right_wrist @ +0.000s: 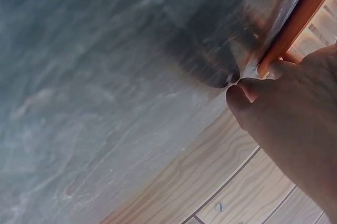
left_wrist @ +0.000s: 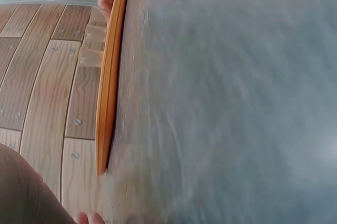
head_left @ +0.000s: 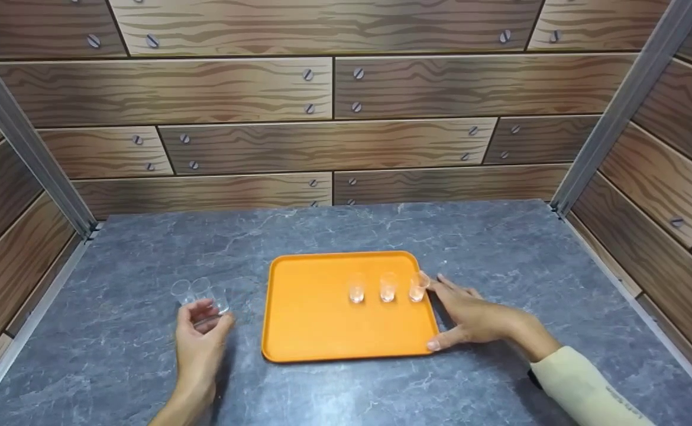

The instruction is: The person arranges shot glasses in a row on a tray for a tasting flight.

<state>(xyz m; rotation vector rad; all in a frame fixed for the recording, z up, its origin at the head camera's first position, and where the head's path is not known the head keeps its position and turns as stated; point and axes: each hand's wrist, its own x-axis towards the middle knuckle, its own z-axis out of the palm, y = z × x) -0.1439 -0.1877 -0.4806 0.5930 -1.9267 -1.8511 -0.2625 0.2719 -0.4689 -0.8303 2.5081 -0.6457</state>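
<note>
At the left of the head view, my left hand [head_left: 201,343] holds small clear shot glasses [head_left: 201,287] between curled fingers and thumb, their rims beyond the fingertips. Only its edge and a few fingertips show in the left wrist view, with those glasses hidden. My right hand [head_left: 470,316] rests at the right edge of the orange tray [head_left: 307,331], fingers spread, thumb on the rim near the front corner. Its index fingertip is right at the rightmost shot glass [head_left: 417,290]. Two more, a middle glass [head_left: 387,290] and a left glass [head_left: 356,291], stand upright in a row on the tray.
A grey marbled table [head_left: 145,248] lies under everything. Wood-patterned panels [head_left: 334,89] rise at the back and both sides, with metal posts at the back corners. A pale sleeve [head_left: 585,384] covers the right forearm.
</note>
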